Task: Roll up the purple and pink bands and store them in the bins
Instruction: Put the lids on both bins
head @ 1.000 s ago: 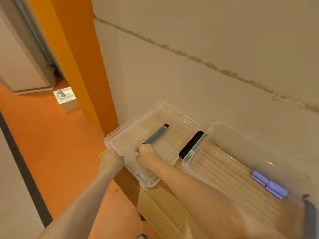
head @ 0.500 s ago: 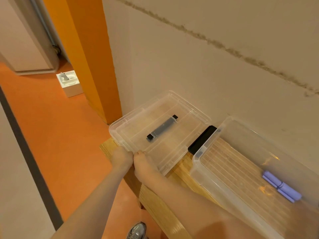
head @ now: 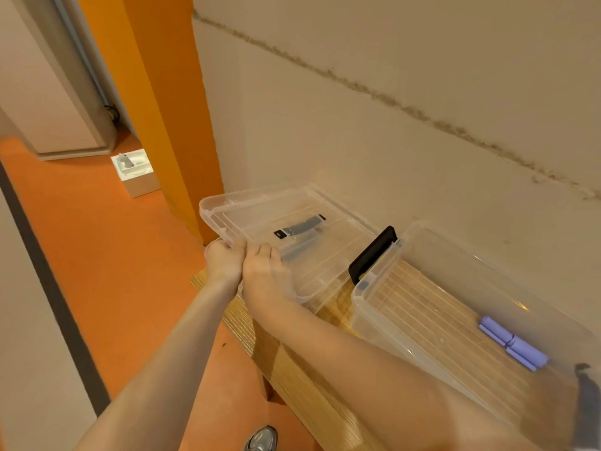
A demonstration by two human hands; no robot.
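2 clear bins (head: 292, 222) on light wood-grain table (head: 325, 411). Lavender rolled bands (head: 512, 342) in the right bin (head: 455, 281); black handle (head: 374, 253). Floor (head: 113, 255) orange; wall (head: 390, 141) beige.

A wooden tabletop (head: 328, 402) stood against the wall. Directly on it rested an open clear bin (head: 383, 307), to the right of the grip. A second clear bin (head: 260, 203), at the grip, was tilted with its left end raised; whether its right end touched the tabletop could not be told.
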